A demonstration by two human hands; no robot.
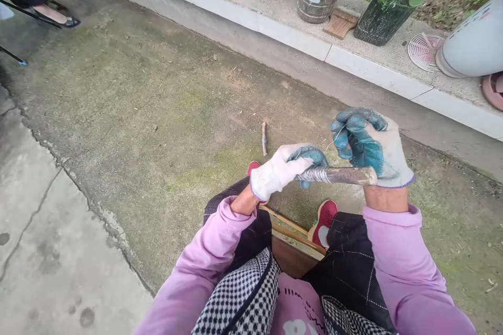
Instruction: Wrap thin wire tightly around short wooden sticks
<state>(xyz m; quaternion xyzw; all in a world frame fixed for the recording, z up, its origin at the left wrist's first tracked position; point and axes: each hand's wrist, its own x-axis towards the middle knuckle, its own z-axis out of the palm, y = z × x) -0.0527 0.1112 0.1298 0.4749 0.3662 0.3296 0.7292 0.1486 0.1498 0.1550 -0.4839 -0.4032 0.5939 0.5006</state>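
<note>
Both my hands wear white gloves with teal-coated palms. My left hand (285, 168) is closed around one end of a short metal rod (341, 175), where thin wire is wound tightly round it. My right hand (369, 145) grips the rod's other end against its palm, and its raised fingers pinch a thin strand of wire (336, 139). The rod lies level above my knees. Pink sleeves cover both my arms.
A small stick (264, 138) lies on the mossy concrete just past my red shoes (324, 220). A wooden stool edge (293, 230) shows between my legs. Pots and a drain cover (423, 51) line the raised ledge behind. Another person's foot (55, 15) is at far left.
</note>
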